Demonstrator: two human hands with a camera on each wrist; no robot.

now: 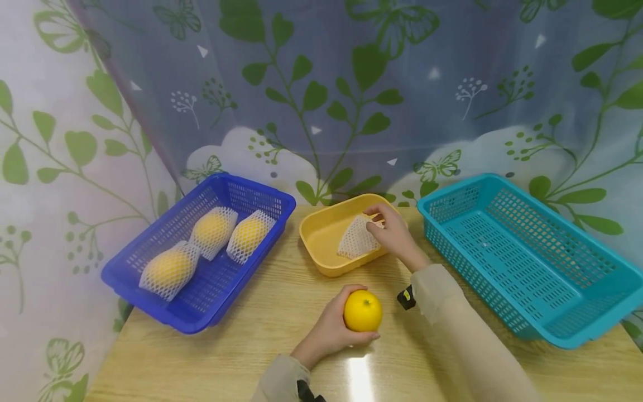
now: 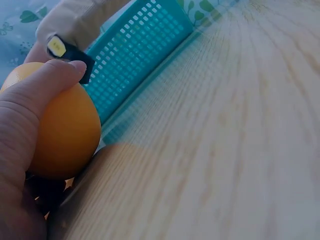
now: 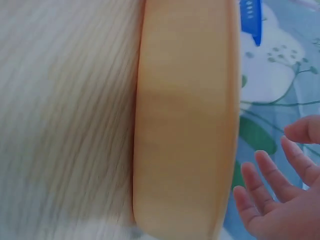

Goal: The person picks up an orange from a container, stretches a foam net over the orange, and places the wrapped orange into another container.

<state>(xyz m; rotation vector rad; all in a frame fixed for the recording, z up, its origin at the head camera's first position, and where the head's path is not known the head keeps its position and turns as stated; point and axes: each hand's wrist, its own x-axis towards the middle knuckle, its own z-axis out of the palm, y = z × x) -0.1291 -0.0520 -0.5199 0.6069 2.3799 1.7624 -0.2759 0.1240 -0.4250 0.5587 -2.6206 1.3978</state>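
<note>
In the head view my left hand [image 1: 334, 324] grips an orange [image 1: 364, 311], low over the front middle of the table. The left wrist view shows my thumb lying across the side of this orange [image 2: 65, 132]. My right hand [image 1: 394, 231] is above the right side of a yellow tray [image 1: 316, 248]. Its thumb and fingers are at the upper right end of a white foam net sleeve [image 1: 358, 237] in that tray. In the right wrist view the right hand [image 3: 285, 195] has its fingers spread, with nothing seen between them; the tray wall hides the sleeve.
On the left stands a blue basket [image 1: 228, 310] with several yellow fruits in white foam nets [image 1: 168, 271]. A teal basket [image 1: 507, 245] is on the right. A patterned curtain [image 1: 321, 95] hangs behind the wooden table [image 1: 261, 312].
</note>
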